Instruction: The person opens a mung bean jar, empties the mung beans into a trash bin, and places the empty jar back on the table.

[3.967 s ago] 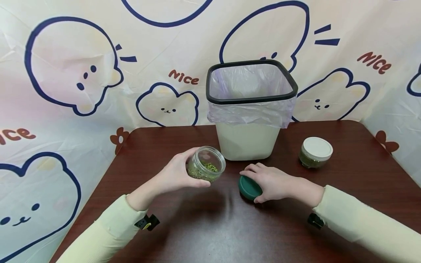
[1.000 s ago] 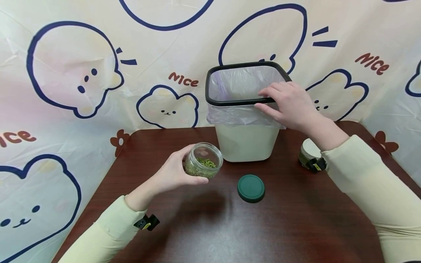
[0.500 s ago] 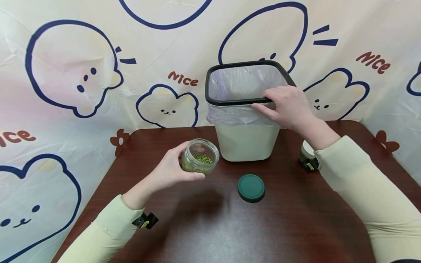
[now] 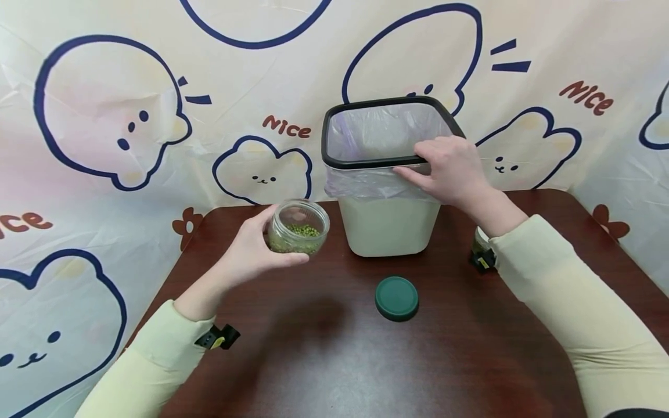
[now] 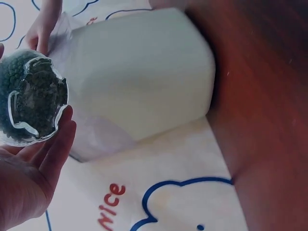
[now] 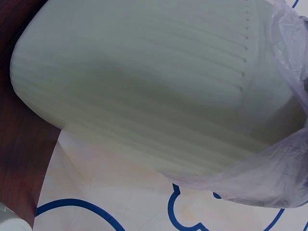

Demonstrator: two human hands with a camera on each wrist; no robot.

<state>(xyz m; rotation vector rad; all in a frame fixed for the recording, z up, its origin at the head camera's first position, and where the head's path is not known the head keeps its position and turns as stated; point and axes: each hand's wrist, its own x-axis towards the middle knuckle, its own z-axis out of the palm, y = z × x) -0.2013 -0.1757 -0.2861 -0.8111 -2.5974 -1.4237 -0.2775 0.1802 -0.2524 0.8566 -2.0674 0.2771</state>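
Note:
My left hand point(image 4: 251, 244) grips a clear glass jar point(image 4: 299, 229) that holds green beans, tilted and lidless above the table. In the left wrist view the jar's base point(image 5: 41, 96) shows, with fingers curled around its side. At the front right corner of the trash bin point(image 4: 389, 226), my right hand point(image 4: 452, 168) holds the black rim point(image 4: 366, 164), fingers over the top and thumb below. A pale purple bag point(image 4: 360, 184) lines the bin and folds over its outside. The right hand is out of sight in its own wrist view, which shows the bin's wall point(image 6: 130, 86).
A green round lid point(image 4: 397, 297) lies on the dark wood table point(image 4: 387, 371), in front of the bin. A second jar point(image 4: 481, 241) with a white lid stands to the right, mostly hidden behind the right wrist. Printed cloth point(image 4: 251, 87) hangs behind.
My right hand has left the green lid and risen to the bin's rim, where it now grips. The left hand has carried the jar up and to the left.

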